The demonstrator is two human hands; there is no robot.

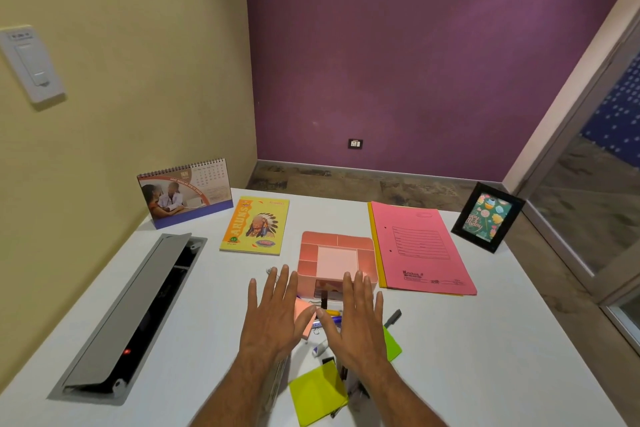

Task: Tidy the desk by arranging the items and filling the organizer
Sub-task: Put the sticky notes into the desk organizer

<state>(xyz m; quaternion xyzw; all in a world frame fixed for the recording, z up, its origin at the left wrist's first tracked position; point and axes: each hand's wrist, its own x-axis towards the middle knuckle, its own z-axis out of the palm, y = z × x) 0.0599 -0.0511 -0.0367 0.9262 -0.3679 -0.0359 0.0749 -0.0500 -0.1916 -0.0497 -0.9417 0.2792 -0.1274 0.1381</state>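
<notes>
Pink organizer (337, 258) at desk (485, 357) centre, compartments empty. Left hand (273, 314) and right hand (356, 317) flat, fingers spread, gripping nothing, over clutter at 6 o'clock of it: sticky notes (317, 392), pens (393, 317). Likely light, stiff, slippery pens: pinch mid-barrel. Floppy note pads: lift by edges. Folder (422, 250) at 3 o'clock.

Left hand (273, 314) and right hand (356, 317) hover flat, fingers apparently spread.
</notes>
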